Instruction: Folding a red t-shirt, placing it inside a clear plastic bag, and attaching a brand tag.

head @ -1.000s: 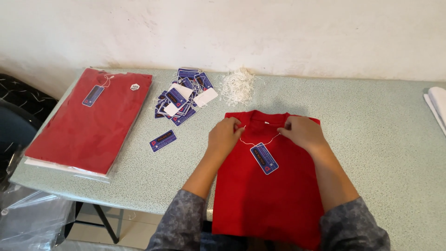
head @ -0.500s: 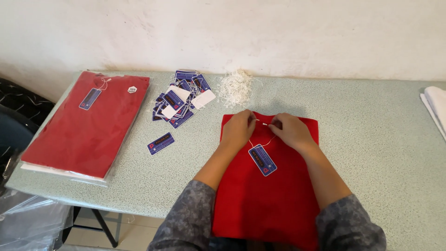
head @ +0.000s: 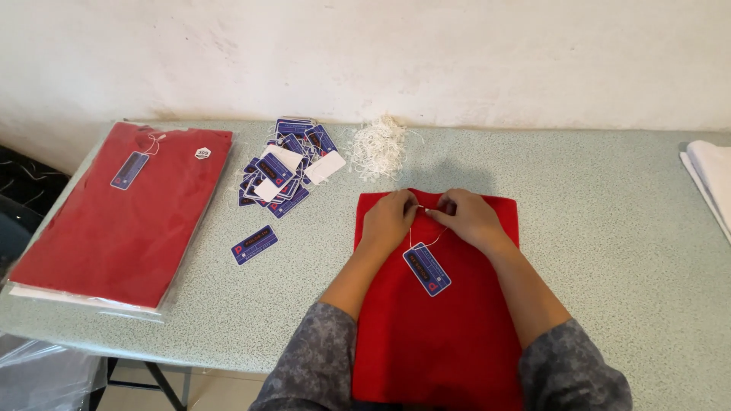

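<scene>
A folded red shirt (head: 438,327) lies on the speckled green table (head: 601,228) in front of me. My left hand (head: 390,218) and my right hand (head: 466,217) meet at its collar, fingers pinched on a thin white string (head: 423,237). From the string hangs a blue rectangular tag (head: 426,269), which rests on the shirt's chest. The collar itself is mostly hidden under my hands.
A stack of red shirts in clear bags (head: 114,213) lies at the left, with a tag and a white sticker on top. A heap of blue tags (head: 285,171), one loose tag (head: 253,244), a pile of white strings (head: 379,144) and white cloth (head: 708,179) at the right edge.
My hands have come together from the two sides of the collar to its middle, drawing the string's ends close. The tag has stayed on the shirt.
</scene>
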